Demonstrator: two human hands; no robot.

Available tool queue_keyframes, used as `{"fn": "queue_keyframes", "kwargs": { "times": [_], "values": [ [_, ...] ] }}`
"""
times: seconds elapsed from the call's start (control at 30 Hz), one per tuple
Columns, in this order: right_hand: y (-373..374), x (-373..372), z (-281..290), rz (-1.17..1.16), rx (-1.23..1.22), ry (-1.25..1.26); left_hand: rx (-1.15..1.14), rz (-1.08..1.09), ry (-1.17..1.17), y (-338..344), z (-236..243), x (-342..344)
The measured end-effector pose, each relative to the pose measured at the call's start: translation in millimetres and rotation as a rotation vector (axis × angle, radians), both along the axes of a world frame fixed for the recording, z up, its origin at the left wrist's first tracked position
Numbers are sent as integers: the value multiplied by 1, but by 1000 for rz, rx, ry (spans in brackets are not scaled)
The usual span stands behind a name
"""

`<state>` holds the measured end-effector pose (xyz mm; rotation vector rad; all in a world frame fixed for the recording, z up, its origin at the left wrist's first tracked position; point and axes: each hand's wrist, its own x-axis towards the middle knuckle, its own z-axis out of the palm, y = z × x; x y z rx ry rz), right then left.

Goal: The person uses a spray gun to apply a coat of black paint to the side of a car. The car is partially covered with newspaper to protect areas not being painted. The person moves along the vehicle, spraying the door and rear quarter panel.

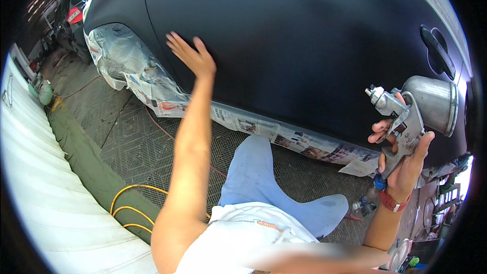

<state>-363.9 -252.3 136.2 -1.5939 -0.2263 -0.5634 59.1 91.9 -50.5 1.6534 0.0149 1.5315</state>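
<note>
My left hand [195, 60] is stretched out with its fingers spread, over the dark matte door panel [304, 45] of a car, close to the door seam. Whether the palm touches the panel I cannot tell. At the right, my right hand [410, 172] grips a metal spray gun [407, 134] by its handle, fingers by the trigger. A silver paint cup [433, 104] is fixed to the gun, whose nozzle points left along the car. Beyond the cup sits the black door handle [439, 53]. A blue fitting [379, 181] shows at the gun handle's base.
Newspaper [304, 147] masks the car's lower edge, and clear plastic [119, 48] covers the wheel area. Yellow hose coils [134, 186] lie near green cloth [91, 152] beside a white curtain [56, 203]. A thin red hose [154, 124] crosses the grated floor. A clear bottle [366, 204] is near my knee.
</note>
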Motion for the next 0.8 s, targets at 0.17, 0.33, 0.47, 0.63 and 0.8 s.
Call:
{"fn": "queue_keyframes", "kwargs": {
  "times": [0.17,0.33,0.47,0.63,0.8],
  "values": [
    [1,-5,9,-48,29,24,236,98,3,85,170,39],
    [-13,-3,-4,-147,75,40,572,-13,-314,-66,210,-3],
    [-12,-3,-4,-169,93,37,784,-102,-401,-198,220,-65],
    [-30,-9,-17,-309,84,71,986,-402,-411,-327,206,-91],
    [-51,-20,-41,-424,106,56,1175,-451,-475,-424,186,-106]
  ]
}}
